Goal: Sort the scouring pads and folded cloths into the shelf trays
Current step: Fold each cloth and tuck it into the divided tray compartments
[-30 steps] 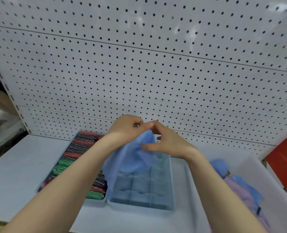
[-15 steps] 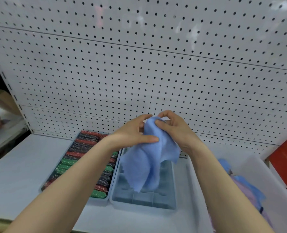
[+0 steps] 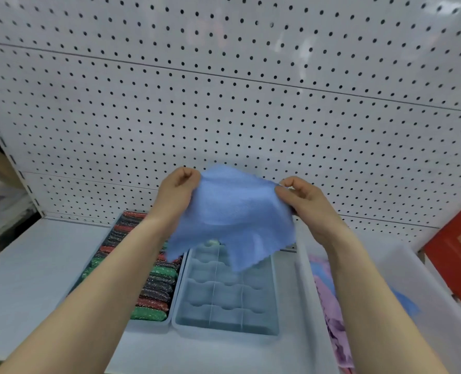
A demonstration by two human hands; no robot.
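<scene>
A blue cloth (image 3: 234, 214) hangs spread out in the air between both hands. My left hand (image 3: 176, 190) pinches its upper left corner, and my right hand (image 3: 302, 201) pinches its upper right corner. Below the cloth lies a pale blue divided tray (image 3: 228, 295) whose compartments hold nothing. To its left a second tray (image 3: 154, 321) is packed with rows of green, red and dark scouring pads (image 3: 154, 284).
A white bin (image 3: 423, 292) at the right holds loose purple and blue cloths (image 3: 332, 309). A red box (image 3: 458, 255) stands at the far right. The white pegboard (image 3: 224, 103) rises behind the white shelf (image 3: 24, 265).
The hands have moved apart and upward, and the bunched blue cloth now hangs stretched wide between them.
</scene>
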